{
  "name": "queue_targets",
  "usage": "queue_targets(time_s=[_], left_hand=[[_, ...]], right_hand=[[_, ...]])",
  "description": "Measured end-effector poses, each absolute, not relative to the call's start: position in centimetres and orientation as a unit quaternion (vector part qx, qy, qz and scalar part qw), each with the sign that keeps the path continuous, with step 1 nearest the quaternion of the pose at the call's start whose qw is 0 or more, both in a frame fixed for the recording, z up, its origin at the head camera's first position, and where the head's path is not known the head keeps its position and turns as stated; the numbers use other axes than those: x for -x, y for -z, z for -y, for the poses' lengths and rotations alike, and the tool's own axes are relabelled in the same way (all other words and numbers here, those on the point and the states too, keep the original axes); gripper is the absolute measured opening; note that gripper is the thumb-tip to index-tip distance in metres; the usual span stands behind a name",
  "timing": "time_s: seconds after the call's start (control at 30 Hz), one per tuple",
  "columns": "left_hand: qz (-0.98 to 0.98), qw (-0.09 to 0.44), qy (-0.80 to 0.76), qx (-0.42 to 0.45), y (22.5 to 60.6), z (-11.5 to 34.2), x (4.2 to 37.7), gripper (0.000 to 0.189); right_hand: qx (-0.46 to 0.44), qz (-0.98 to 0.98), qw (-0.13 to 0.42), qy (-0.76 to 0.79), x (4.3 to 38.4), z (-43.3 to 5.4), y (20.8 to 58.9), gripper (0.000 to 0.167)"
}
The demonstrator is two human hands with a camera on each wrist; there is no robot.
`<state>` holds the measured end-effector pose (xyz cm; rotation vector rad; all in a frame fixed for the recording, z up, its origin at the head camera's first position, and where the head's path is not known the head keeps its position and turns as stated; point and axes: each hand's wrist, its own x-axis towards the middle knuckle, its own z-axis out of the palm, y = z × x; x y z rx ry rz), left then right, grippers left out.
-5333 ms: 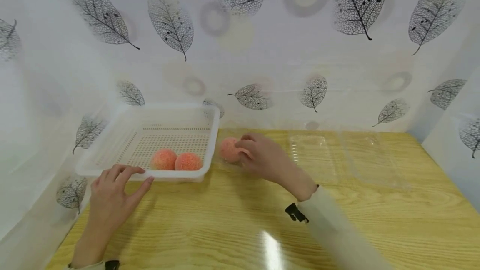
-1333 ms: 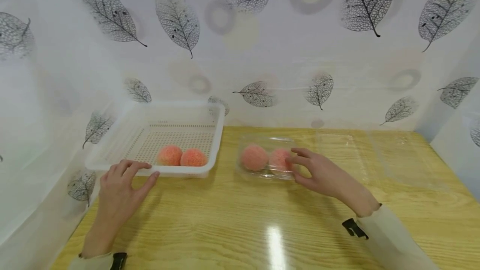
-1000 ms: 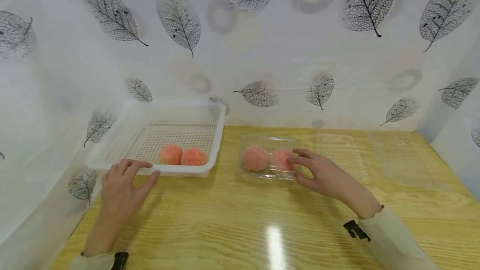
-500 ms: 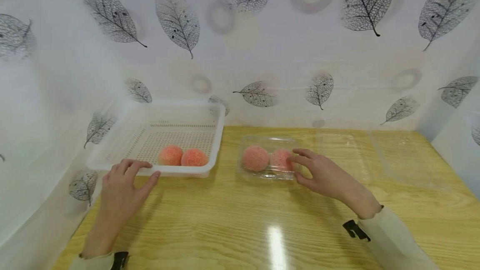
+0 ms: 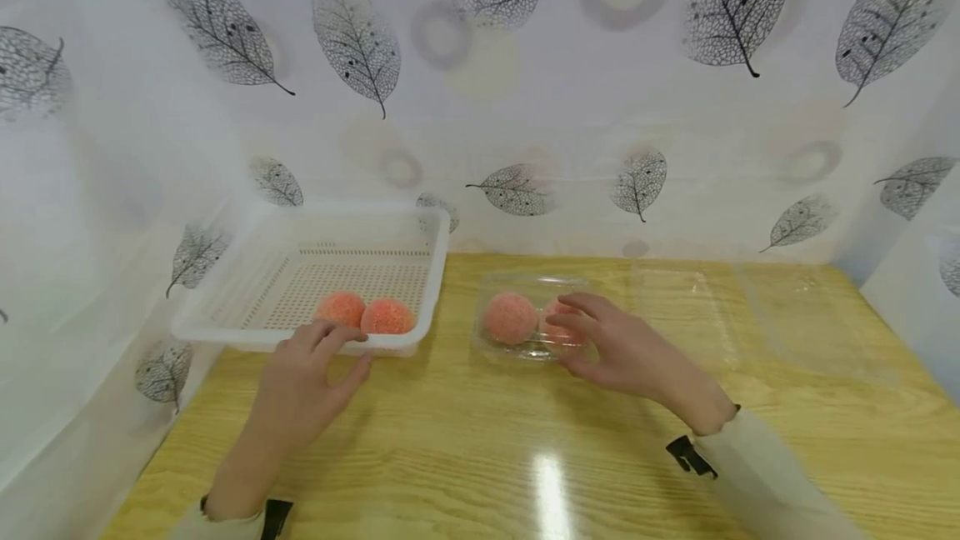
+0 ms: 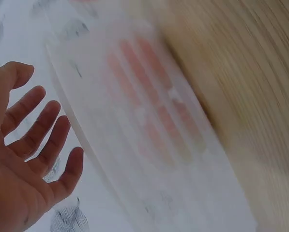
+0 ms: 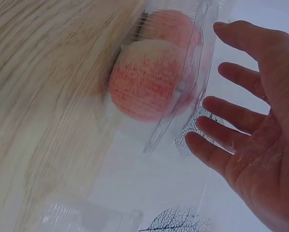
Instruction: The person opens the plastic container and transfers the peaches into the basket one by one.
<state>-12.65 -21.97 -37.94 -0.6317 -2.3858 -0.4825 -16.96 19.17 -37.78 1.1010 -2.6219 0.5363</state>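
Note:
My left hand (image 5: pixel 298 394) hovers at the front rim of the white perforated basket (image 5: pixel 442 269), its fingers loosely bent and holding nothing. Two pink peaches (image 5: pixel 387 317) lie inside, near the basket's front right corner. To the basket's right stands a see-through plastic box (image 5: pixel 489 347) with two more peaches in it, the left one (image 5: pixel 510 317) fully visible. My right hand (image 5: pixel 626 354) reaches over that box's right end, partly covering the other peach (image 7: pixel 144 82). The right wrist view shows its fingers spread beside the box's rim, nothing gripped.
Another see-through plastic container (image 5: pixel 682 315) lies farther right, beside a second flat see-through piece (image 5: pixel 813 315). Everything stands on a wood-grain table (image 5: pixel 442 457). A white leaf-patterned curtain (image 5: pixel 555 132) closes off the back and sides.
A second peach is now in the see-through box, which sits farther right than at first. Just now my left hand slid right along the basket's front, and my right hand shifted slightly left.

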Motion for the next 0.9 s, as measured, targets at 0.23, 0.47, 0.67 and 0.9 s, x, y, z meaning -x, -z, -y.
queue_targets(time_s=[0.23,0.47,0.67,0.9], left_hand=[[0.881,0.277,0.205,0.324,38.2,17.3,11.8,0.020],[0.931,0.025,0.254,0.261,38.4,14.2,12.0,0.019],[0.905,-0.134,0.362,0.178,39.4,12.4,13.8,0.025],[0.856,-0.155,0.485,0.092,40.6,10.7,14.7,0.033]], right_hand=[[-0.390,0.898,0.119,-0.168,17.4,-17.9,37.9,0.047],[-0.389,0.900,0.127,-0.150,17.9,-17.0,38.2,0.051],[-0.389,0.905,0.115,-0.131,18.3,-16.2,38.3,0.055],[-0.381,0.912,0.105,-0.111,18.7,-15.4,38.4,0.056]])
